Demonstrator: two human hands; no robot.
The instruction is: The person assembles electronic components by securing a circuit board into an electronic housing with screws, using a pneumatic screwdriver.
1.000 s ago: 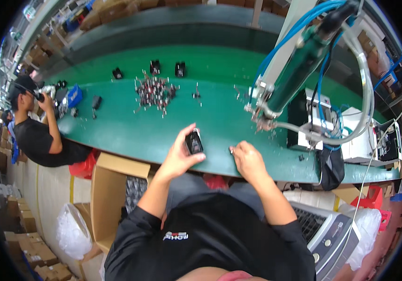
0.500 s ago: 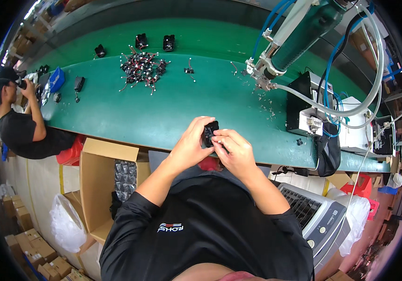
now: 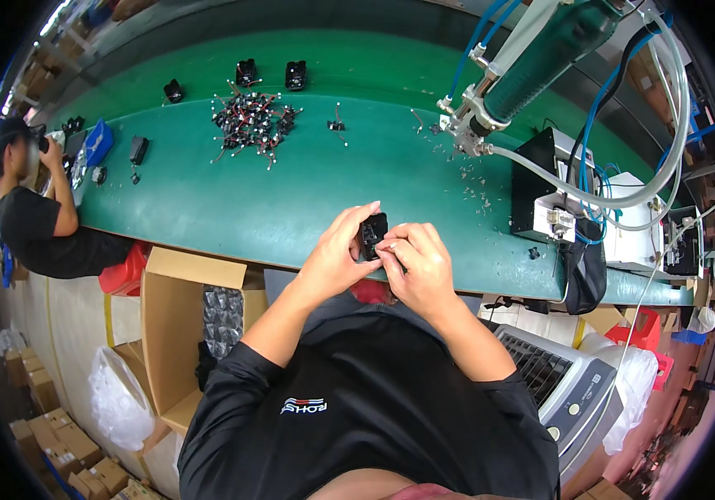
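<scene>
Close to the near edge of the green workbench, my left hand (image 3: 332,260) is closed around a small black plastic housing (image 3: 373,227), gripping it from its left side. Its open, hollow face shows. My right hand (image 3: 421,268) touches the housing's lower right part, thumb and index fingertips pinched together there. Whatever lies between those fingertips is too small to make out. Farther up the bench sits a heap of small black parts with red and black wires and white connectors (image 3: 253,125); one wired part (image 3: 336,125) lies apart from it.
Three black housings stand behind the heap, one of them (image 3: 295,75) rightmost. A pneumatic machine (image 3: 478,117) with hoses overhangs the right, small bits scattered below it. Left of me are an open carton (image 3: 176,312) and a co-worker (image 3: 28,204); an air cooler (image 3: 553,379) stands right.
Both hands stay at the housing with only slight finger shifts. The left fingertips have moved up a little, and more of the housing's face shows.
</scene>
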